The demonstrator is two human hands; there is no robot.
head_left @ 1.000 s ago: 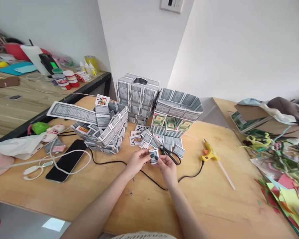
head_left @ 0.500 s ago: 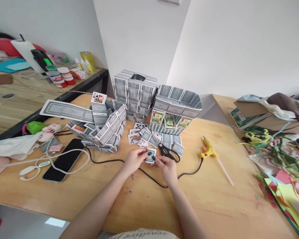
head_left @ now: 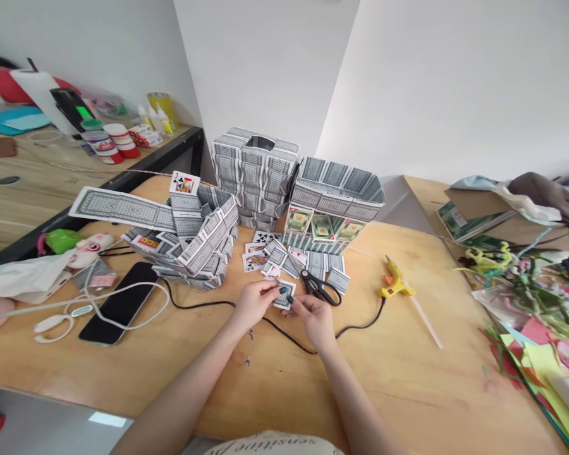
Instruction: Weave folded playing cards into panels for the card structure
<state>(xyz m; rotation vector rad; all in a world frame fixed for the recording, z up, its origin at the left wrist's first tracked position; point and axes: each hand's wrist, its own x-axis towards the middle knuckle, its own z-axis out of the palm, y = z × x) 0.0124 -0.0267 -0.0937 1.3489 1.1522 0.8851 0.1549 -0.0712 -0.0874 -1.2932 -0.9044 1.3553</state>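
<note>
Between my hands is a small patterned card piece, back side up. My left hand pinches its left edge, and my right hand grips the right edge between thumb and finger. Just beyond my right hand lie black-handled scissors, their blades over loose playing cards. Behind the cards stands an open box built of cards, with green card packs on its front. A taller card structure is beside it, and a tilted basket of folded cards sits to the left.
A yellow glue gun lies at the right, its black cable running close to my hands. At the left are a phone and a white cable. Coloured paper and craft pieces cover the right edge.
The view has shifted slightly. Both hands keep hold of the card piece, which is tilted a little differently between the fingers.
</note>
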